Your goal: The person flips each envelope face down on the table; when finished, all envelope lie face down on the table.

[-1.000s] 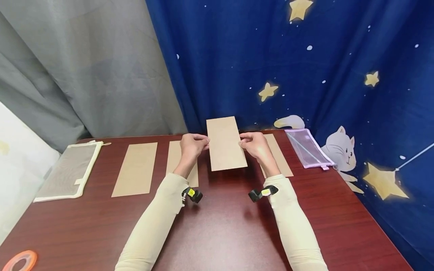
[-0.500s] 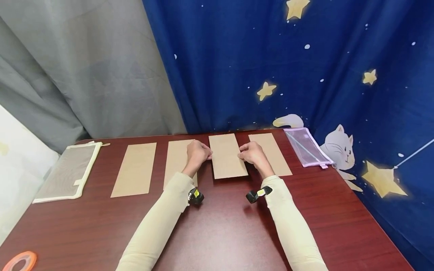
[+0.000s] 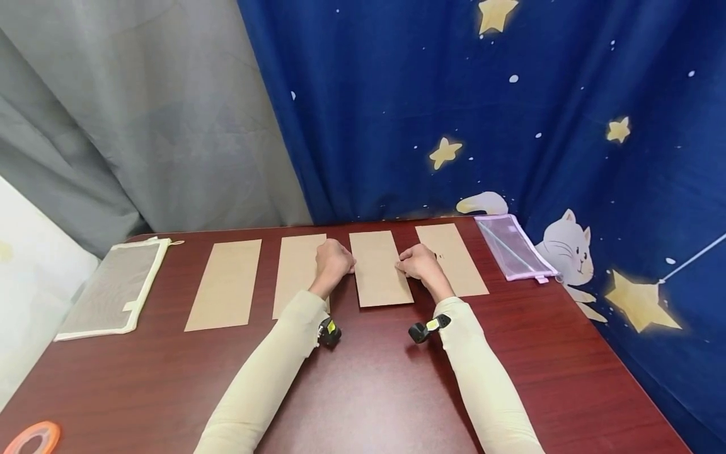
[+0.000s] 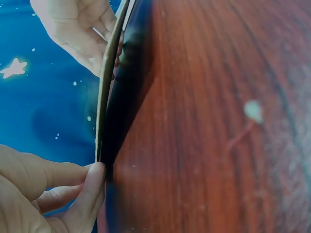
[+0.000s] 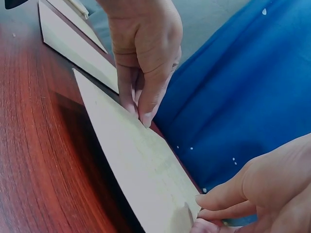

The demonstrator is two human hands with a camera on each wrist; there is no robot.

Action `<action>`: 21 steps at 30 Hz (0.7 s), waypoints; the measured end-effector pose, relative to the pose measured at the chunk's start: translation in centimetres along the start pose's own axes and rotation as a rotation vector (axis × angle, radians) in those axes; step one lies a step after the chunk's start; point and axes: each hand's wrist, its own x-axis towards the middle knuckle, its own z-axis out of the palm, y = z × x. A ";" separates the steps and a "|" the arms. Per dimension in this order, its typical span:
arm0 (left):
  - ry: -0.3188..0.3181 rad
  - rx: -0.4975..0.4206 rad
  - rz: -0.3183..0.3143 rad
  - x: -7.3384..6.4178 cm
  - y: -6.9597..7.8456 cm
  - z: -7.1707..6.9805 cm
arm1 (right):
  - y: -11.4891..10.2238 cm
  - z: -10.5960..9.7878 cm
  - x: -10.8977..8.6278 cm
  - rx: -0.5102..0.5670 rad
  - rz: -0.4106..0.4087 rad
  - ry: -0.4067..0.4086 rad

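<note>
A rectangular piece of brown kraft paper (image 3: 382,270) is held between my two hands in the middle of the row, low over the table. My left hand (image 3: 334,260) pinches its left edge between thumb and fingers; in the left wrist view the same hand (image 4: 53,194) shows this grip at lower left. At the right edge, my right hand (image 3: 421,263) pinches it likewise. Seen from the right wrist, the paper (image 5: 131,160) is tilted, with a dark shadow beneath. Matching brown pieces lie flat alongside: two to the left (image 3: 227,284), one to the right (image 3: 454,260).
A cream-edged mesh pouch (image 3: 113,290) lies at the table's left. The purple-edged mesh pouch (image 3: 513,249) is at the back right. An orange ring-shaped roll (image 3: 48,435) sits at the near left corner. Curtains (image 3: 363,113) hang behind the dark red table (image 3: 374,391).
Both hands have lowered the held brown paper from in front of the curtain to just above the table, and drawn it slightly nearer. The other pieces and pouches stay put.
</note>
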 end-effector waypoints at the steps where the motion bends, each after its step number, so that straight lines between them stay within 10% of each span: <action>1: 0.002 0.000 -0.006 0.0 0.0 0.0 | 0.0 0.0 0.0 -0.011 0.001 0.002; 21: 0.038 0.148 0.097 0.3 0.3 0.6 | -0.7 0.7 0.0 -0.208 0.007 0.058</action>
